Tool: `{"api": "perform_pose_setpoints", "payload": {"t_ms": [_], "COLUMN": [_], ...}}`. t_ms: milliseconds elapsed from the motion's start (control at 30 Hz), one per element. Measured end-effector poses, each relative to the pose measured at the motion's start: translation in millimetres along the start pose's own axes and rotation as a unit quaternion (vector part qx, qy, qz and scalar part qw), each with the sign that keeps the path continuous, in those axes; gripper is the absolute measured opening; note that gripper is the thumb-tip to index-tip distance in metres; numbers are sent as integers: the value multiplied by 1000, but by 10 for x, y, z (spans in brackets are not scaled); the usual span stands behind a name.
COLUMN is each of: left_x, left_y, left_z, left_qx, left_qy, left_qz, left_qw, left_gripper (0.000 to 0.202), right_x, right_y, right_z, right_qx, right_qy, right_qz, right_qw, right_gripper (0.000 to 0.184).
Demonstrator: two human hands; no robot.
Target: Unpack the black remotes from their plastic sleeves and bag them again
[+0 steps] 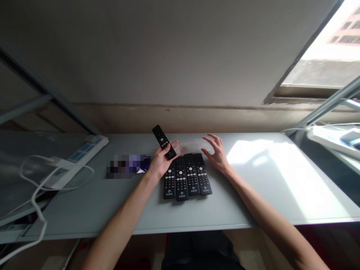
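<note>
My left hand (161, 160) is closed around the lower end of a black remote control (161, 138), its button side facing up and its far end tilted to the left. Below that hand, several more black remote controls (181, 183) lie side by side on the grey table, buttons up. My right hand (216, 150) hovers just beyond their right end with fingers apart and curved, holding nothing. Between the two hands, behind the row, lies a clear plastic bag (191, 145). My left hand covers the top of the leftmost remote in the row.
A phone (146, 164) and a blurred-out patch are left of my left hand. Farther left, a white power strip (87, 148) lies with a looping white cable (35, 202). Sunlight falls on the table's right side (261, 165). A wall stands behind, metal frames at both sides.
</note>
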State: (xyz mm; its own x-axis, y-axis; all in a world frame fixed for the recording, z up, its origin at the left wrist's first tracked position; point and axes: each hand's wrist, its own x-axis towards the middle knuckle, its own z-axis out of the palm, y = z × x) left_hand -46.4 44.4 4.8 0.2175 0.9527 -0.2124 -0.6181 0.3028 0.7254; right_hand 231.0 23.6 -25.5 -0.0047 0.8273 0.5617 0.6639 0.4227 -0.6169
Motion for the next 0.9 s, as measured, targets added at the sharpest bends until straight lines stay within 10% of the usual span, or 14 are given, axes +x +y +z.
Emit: {"api": "perform_pose_setpoints", "payload": {"t_ms": [167,600,900], "left_x": [-6,-34,-287], "left_y": [34,63,77], "left_z": [-9,30,217], "left_qx": [0,-21,280], "left_qy": [-1,-34,-198], "left_qz": [9,51,13], "left_qw": [1000,998,939], "left_gripper": [22,27,54], "right_x": [-26,-72,-118], "right_y": [64,49,-349], "right_z": [57,69,-90], "right_qx": [-53,-124,39], "right_qy": [-119,-117,-42], "right_qz": [-44,-31,18], "right_qw": [990,985,998], "right_gripper": [50,39,50]}}
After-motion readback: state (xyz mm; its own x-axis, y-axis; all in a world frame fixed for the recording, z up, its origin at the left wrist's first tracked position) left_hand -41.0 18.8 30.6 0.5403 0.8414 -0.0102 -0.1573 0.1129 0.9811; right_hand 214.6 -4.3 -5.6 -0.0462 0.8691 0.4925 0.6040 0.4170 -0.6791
